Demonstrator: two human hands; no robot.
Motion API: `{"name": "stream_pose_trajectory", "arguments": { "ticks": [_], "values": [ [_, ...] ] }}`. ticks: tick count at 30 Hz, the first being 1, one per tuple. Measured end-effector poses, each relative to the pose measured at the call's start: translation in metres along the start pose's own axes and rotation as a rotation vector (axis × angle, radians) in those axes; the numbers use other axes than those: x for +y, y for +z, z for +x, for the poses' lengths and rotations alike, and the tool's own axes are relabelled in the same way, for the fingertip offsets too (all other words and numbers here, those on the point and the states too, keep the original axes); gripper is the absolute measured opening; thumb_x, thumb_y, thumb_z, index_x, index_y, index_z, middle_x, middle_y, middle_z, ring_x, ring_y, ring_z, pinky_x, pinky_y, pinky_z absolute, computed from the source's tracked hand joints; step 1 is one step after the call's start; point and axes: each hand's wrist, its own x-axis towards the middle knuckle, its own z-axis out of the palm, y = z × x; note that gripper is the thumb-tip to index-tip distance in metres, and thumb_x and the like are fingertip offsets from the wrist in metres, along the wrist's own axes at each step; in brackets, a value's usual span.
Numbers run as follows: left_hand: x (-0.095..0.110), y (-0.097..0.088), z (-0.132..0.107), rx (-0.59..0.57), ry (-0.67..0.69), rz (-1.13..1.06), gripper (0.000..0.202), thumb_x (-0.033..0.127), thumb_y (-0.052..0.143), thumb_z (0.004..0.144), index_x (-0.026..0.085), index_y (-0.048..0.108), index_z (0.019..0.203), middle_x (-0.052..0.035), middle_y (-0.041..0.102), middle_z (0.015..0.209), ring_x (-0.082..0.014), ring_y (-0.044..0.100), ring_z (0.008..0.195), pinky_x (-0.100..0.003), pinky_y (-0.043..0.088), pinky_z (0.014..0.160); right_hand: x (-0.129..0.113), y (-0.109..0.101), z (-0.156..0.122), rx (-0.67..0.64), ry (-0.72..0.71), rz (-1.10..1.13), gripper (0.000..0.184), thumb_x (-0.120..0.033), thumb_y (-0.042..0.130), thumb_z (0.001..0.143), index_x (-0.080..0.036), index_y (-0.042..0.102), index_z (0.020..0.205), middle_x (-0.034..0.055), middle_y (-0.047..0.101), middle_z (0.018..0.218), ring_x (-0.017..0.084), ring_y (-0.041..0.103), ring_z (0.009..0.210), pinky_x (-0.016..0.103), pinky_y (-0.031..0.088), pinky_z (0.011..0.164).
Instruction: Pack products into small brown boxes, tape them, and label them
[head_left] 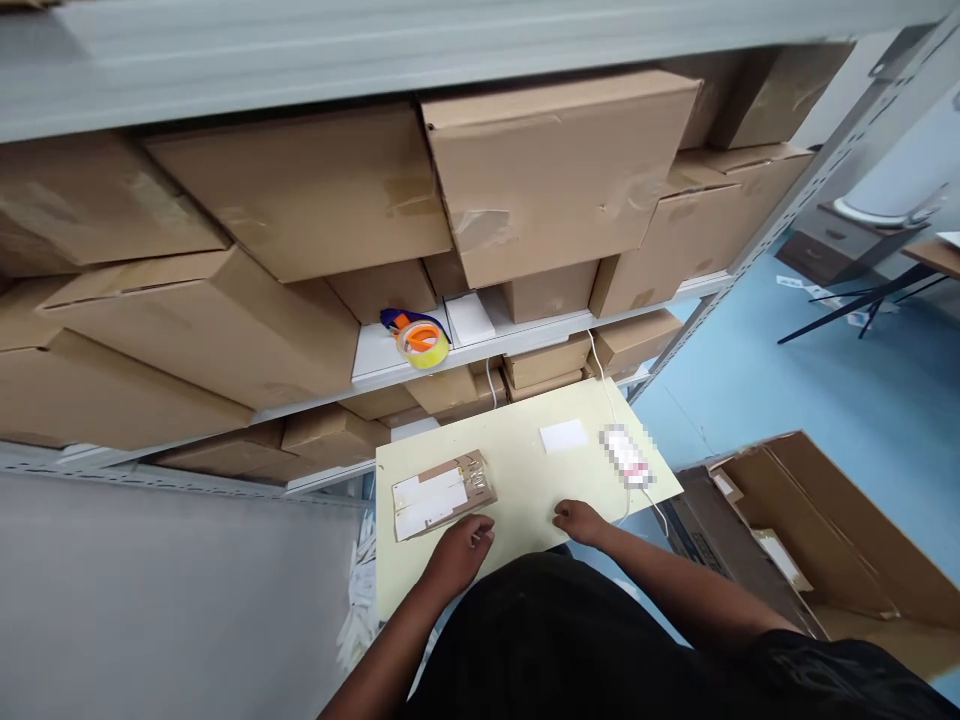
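Observation:
A small cardboard parcel (pixel 481 477) lies on the left part of a pale yellow table (pixel 517 500), with a white label (pixel 431 500) on top and clear tape at its right end. Just off its near right corner is my left hand (pixel 459 556), loosely curled, with a gap between thumb and fingers and nothing seen in it. My right hand (pixel 581 522) is at the table's near edge, fingers curled in and nothing visible in them. Beyond it lie a white sheet (pixel 563 436) and a pixelated device (pixel 627 456) with white cables.
Shelves ahead hold several cardboard boxes (pixel 555 180). A yellow tape roll (pixel 423 345) and a white stack (pixel 470 318) sit on the shelf edge. To the right stands a large open carton (pixel 847 540) with labelled items inside. A grey surface (pixel 165 600) fills the lower left.

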Motion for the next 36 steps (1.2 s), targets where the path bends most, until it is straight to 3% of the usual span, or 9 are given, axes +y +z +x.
{"name": "stream_pose_trajectory", "arguments": {
  "ticks": [3, 6, 11, 16, 20, 25, 30, 36],
  "values": [
    [0.040, 0.020, 0.048, -0.078, 0.077, 0.096, 0.026, 0.034, 0.054, 0.092, 0.024, 0.074, 0.106, -0.0056, 0.074, 0.104, -0.0235, 0.068, 0.096, -0.034, 0.052, 0.088, 0.008, -0.018, 0.011, -0.013, -0.008, 0.027, 0.024, -0.031, 0.064, 0.085, -0.020, 0.076, 0.102, 0.0074, 0.077, 0.099, 0.026, 0.070, 0.096, 0.032, 0.047, 0.083],
    [0.060, 0.045, 0.107, -0.149, 0.111, 0.275, 0.026, 0.030, 0.055, 0.093, 0.023, 0.073, 0.110, -0.0075, 0.072, 0.109, -0.0253, 0.065, 0.102, -0.035, 0.049, 0.091, 0.016, -0.032, 0.019, -0.021, -0.007, 0.065, 0.027, -0.033, 0.062, 0.086, -0.020, 0.076, 0.105, 0.0077, 0.077, 0.102, 0.026, 0.070, 0.097, 0.032, 0.049, 0.085],
    [0.056, 0.088, 0.205, -0.250, 0.211, 0.590, 0.026, 0.021, 0.058, 0.090, 0.019, 0.073, 0.111, -0.0135, 0.067, 0.115, -0.0304, 0.058, 0.113, -0.041, 0.046, 0.098, 0.026, -0.046, 0.019, -0.026, 0.013, 0.137, 0.030, -0.035, 0.059, 0.088, -0.022, 0.075, 0.110, 0.0067, 0.077, 0.105, 0.025, 0.071, 0.097, 0.032, 0.050, 0.086],
    [0.043, 0.117, 0.266, -0.281, 0.259, 0.671, 0.026, 0.025, 0.066, 0.088, 0.017, 0.070, 0.113, -0.0174, 0.062, 0.123, -0.0347, 0.050, 0.120, -0.045, 0.044, 0.101, 0.036, -0.052, 0.009, -0.052, 0.038, 0.240, 0.032, -0.038, 0.059, 0.087, -0.023, 0.075, 0.110, 0.0067, 0.077, 0.106, 0.026, 0.071, 0.097, 0.033, 0.052, 0.085],
    [0.036, 0.126, 0.287, -0.320, 0.296, 0.717, 0.025, 0.023, 0.066, 0.088, 0.017, 0.069, 0.112, -0.0161, 0.061, 0.122, -0.0336, 0.049, 0.120, -0.045, 0.045, 0.099, 0.049, -0.052, 0.003, -0.061, 0.043, 0.256, 0.033, -0.036, 0.058, 0.086, -0.021, 0.075, 0.110, 0.0077, 0.076, 0.104, 0.026, 0.071, 0.095, 0.033, 0.051, 0.084],
    [0.037, 0.126, 0.293, -0.385, 0.354, 0.756, 0.020, 0.014, 0.053, 0.093, 0.015, 0.072, 0.098, -0.0149, 0.064, 0.110, -0.0303, 0.055, 0.112, -0.042, 0.048, 0.091, 0.063, -0.053, 0.004, -0.052, 0.037, 0.269, 0.031, -0.035, 0.057, 0.086, -0.019, 0.075, 0.106, 0.0081, 0.075, 0.100, 0.025, 0.070, 0.092, 0.034, 0.051, 0.082],
    [0.042, 0.128, 0.290, -0.361, 0.333, 0.769, 0.030, 0.001, 0.046, 0.088, 0.012, 0.072, 0.098, -0.0161, 0.066, 0.106, -0.0286, 0.058, 0.108, -0.040, 0.048, 0.089, 0.061, -0.057, 0.008, -0.047, 0.048, 0.278, 0.029, -0.036, 0.056, 0.088, -0.020, 0.074, 0.104, 0.0064, 0.075, 0.095, 0.024, 0.069, 0.086, 0.033, 0.050, 0.077],
    [0.041, 0.130, 0.293, -0.297, 0.266, 0.692, 0.018, 0.008, 0.056, 0.089, 0.014, 0.072, 0.090, -0.0141, 0.068, 0.102, -0.0277, 0.058, 0.106, -0.038, 0.049, 0.087, 0.056, -0.064, 0.015, -0.008, 0.034, 0.301, 0.029, -0.037, 0.057, 0.088, -0.021, 0.073, 0.105, 0.0064, 0.075, 0.096, 0.024, 0.070, 0.088, 0.034, 0.051, 0.079]
  ]
}}
